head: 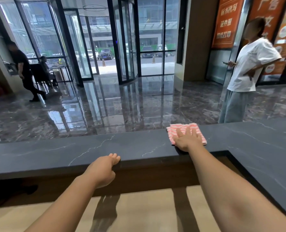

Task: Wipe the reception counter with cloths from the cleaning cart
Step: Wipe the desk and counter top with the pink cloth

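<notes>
Counter [105, 148] runs left to right ahead of me, its long axis crossing both arms and turning a corner just past my right arm. Folded cloth [171, 129] lies flat under my right hand [187, 139], whose fingers are spread and pressing. My left hand [103, 169], well to the cloth's left, hooks its fingers over the near edge. The next stroke probably runs leftward along that axis
</notes>
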The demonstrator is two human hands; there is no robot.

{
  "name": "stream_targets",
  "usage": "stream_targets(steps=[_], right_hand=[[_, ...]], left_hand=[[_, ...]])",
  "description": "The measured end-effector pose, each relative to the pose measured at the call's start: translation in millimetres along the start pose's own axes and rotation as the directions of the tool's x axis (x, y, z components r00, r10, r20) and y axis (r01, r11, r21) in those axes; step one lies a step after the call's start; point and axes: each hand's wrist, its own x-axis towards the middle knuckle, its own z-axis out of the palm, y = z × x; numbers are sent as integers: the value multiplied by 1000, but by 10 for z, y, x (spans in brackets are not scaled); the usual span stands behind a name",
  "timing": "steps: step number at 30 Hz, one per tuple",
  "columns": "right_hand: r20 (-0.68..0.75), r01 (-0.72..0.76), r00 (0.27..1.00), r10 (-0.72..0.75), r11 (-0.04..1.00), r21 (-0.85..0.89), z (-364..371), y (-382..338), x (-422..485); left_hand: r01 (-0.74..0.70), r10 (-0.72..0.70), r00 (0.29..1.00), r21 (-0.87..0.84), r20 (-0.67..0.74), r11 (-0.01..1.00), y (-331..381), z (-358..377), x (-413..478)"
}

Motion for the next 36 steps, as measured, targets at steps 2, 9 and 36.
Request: stream_targets(steps=[2, 9, 36], right_hand=[[3, 74, 997, -74, 997, -10, 57, -297, -112], [45, 318, 947, -317, 948, -23, 263, -1163, -557], [-26, 279, 960, -278, 960, 16, 240, -241, -631]], left_hand=[[9, -10, 1000, 9, 4, 1000, 18, 7, 0], [69, -70, 998, 103, 5, 992, 108, -9, 7], [202, -143, 961, 249, -235, 947, 601, 152, -27]])
